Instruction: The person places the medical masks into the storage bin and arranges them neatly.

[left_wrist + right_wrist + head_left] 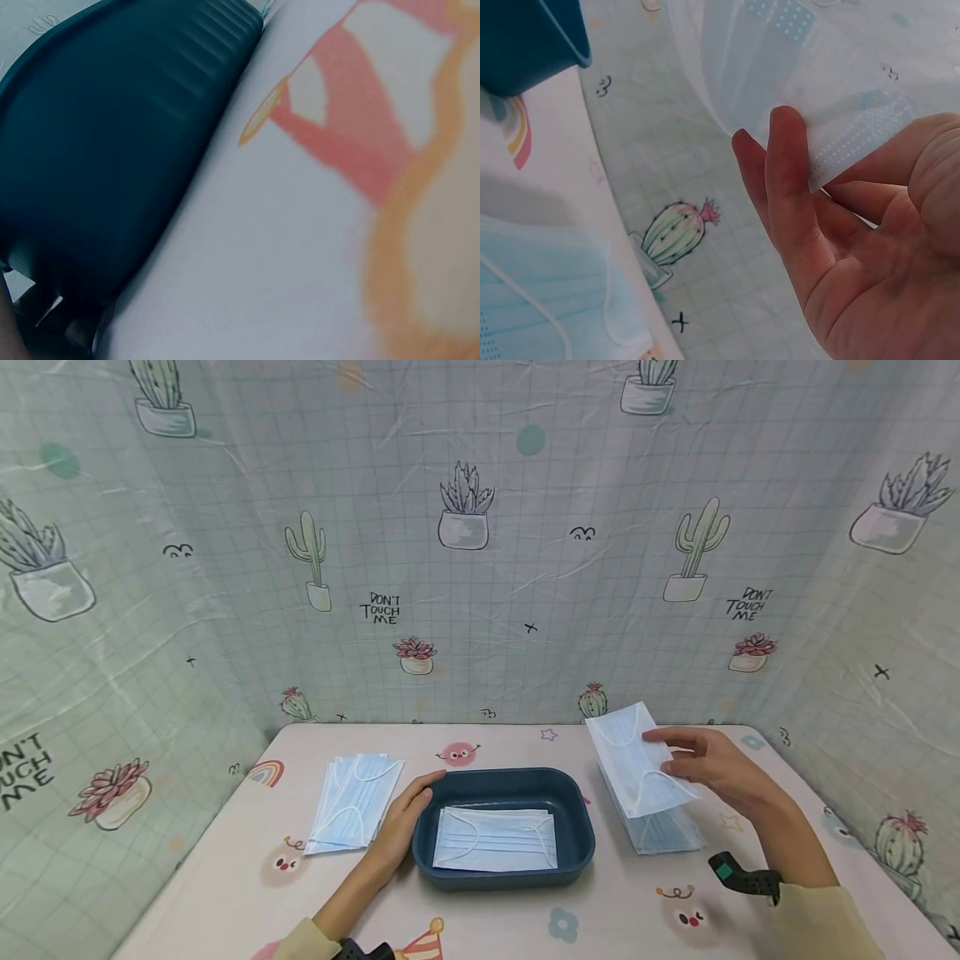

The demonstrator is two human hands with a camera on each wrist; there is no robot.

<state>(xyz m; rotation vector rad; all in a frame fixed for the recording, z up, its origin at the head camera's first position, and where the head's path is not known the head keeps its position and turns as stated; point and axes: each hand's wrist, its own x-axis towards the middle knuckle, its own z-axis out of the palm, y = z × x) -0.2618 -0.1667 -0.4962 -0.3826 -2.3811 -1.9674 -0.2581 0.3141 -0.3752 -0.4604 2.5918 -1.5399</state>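
Note:
A dark blue plastic bin (510,880) stands mid-table, with a light blue face mask (495,843) lying flat inside. My left hand (397,827) holds the bin's left side, thumb and fingers at its rim; in the left wrist view the bin's outer wall (112,127) fills the left part. To the right, my right hand (716,770) pinches another face mask (622,756) by its edge, raised and tilted over a pile of masks (667,835). In the right wrist view, fingertips (787,139) press against the held mask (757,64).
Left of the bin, a fanned pile of light blue masks (348,802) with white ear loops lies on the table. The pale, cartoon-printed tabletop (607,922) meets cactus-printed sheeting (525,677) at the back and sides.

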